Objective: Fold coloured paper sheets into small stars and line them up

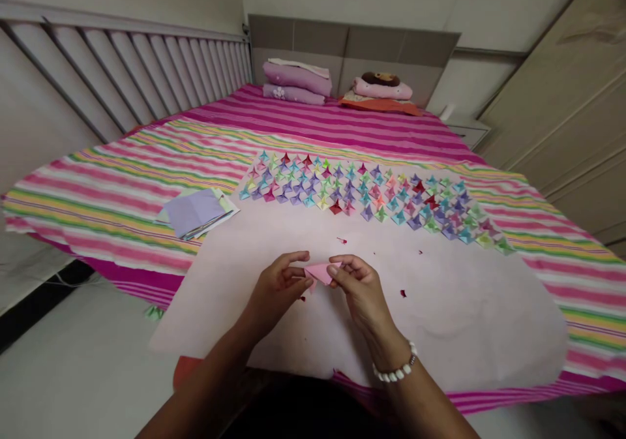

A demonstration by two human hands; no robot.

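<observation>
A small folded piece of pink paper (321, 273) is held up between my two hands, above a large pale sheet (362, 321). My right hand (359, 289) pinches its right end between thumb and fingers; a white beaded bracelet circles that wrist. At the paper's left end, my left hand (281, 289) has its thumb and middle finger closed on the edge, while the index finger sticks out above. Below the left thumb hangs a narrow pink flap. Several rows of small folded paper pieces (337, 188) in many colours lie across the far part of the sheet.
Left of the sheet, a stack of coloured paper (195, 212) rests on the striped bedspread (122, 184). Small dark red scraps (403, 293) dot the sheet. Folded bedding (297, 81) sits by the headboard (317, 41). A slatted rail (147, 67) runs along the left.
</observation>
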